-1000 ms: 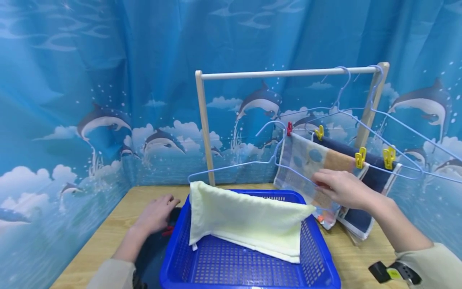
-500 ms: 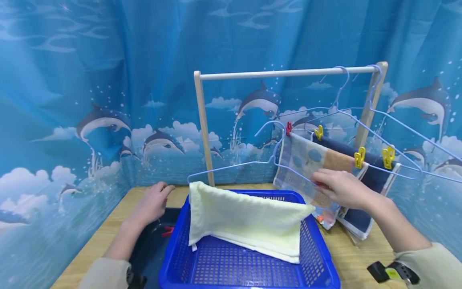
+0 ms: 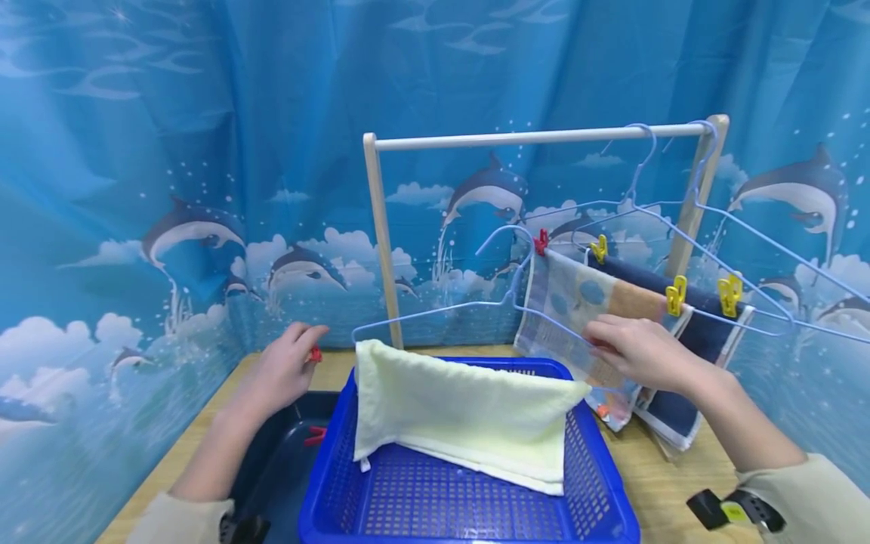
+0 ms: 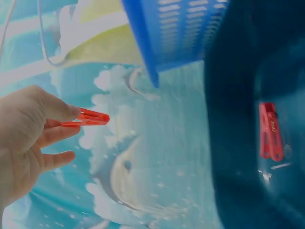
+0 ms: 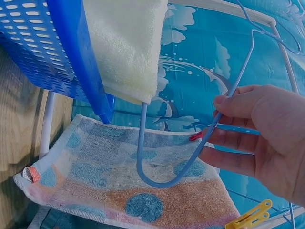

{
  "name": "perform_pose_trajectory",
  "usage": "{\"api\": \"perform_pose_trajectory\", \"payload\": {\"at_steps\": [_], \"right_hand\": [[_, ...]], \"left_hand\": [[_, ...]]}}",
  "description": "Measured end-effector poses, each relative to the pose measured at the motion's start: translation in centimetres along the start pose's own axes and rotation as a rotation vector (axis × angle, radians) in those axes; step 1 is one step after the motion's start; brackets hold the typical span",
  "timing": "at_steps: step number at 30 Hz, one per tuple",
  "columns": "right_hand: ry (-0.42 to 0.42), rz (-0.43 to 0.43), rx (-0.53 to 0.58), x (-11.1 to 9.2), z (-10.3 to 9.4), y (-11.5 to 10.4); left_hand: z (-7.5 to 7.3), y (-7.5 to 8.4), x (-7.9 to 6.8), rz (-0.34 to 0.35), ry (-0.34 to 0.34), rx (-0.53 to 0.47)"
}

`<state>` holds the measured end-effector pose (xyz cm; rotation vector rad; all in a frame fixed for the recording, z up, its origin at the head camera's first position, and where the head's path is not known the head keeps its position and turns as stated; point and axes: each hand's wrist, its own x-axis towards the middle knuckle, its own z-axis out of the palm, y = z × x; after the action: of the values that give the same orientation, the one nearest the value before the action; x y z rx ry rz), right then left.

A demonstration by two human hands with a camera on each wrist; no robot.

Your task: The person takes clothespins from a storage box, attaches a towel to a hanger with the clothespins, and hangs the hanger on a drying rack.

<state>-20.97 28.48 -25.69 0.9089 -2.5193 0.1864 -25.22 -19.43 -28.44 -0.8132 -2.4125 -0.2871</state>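
Between thumb and fingers, my left hand (image 3: 282,370) pinches a red clothespin (image 4: 93,117), held above the dark tray (image 3: 279,468). Another red clothespin (image 4: 270,131) lies inside that tray. My right hand (image 3: 628,347) grips the sloping right arm of a light-blue wire hanger (image 5: 206,136). Over this hanger's lower bar hangs a pale yellow towel (image 3: 469,415), in front of and above the blue basket (image 3: 612,468). No clothespin shows on the yellow towel.
Behind stands a rack with a white rail (image 3: 503,140). Two more hangers on it carry a patterned towel (image 5: 109,167) and a dark navy towel (image 3: 700,347), fixed with yellow clothespins (image 3: 676,295) and a red one (image 3: 541,242). A dolphin-print curtain (image 3: 306,113) surrounds the wooden table (image 3: 666,499).
My left hand has risen from the dark tray and moved left, and a red clothespin now shows in its fingers. The right hand and the hanger have barely moved.
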Motion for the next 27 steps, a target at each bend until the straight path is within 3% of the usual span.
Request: {"api": "perform_pose_trajectory", "payload": {"at_steps": [7, 13, 27], "right_hand": [[-0.017, 0.012, -0.001, 0.2, -0.1, -0.1], [-0.014, 0.006, -0.007, 0.2, -0.2, -0.1], [-0.015, 0.001, -0.009, 0.3, -0.1, -0.2]], "left_hand": [[-1.6, 1.9, 0.4, -0.041, 0.022, -0.027], [-2.3, 3.5, 0.8, -0.064, -0.004, -0.045], [-1.9, 5.3, 0.9, 0.111, 0.088, 0.004]]}}
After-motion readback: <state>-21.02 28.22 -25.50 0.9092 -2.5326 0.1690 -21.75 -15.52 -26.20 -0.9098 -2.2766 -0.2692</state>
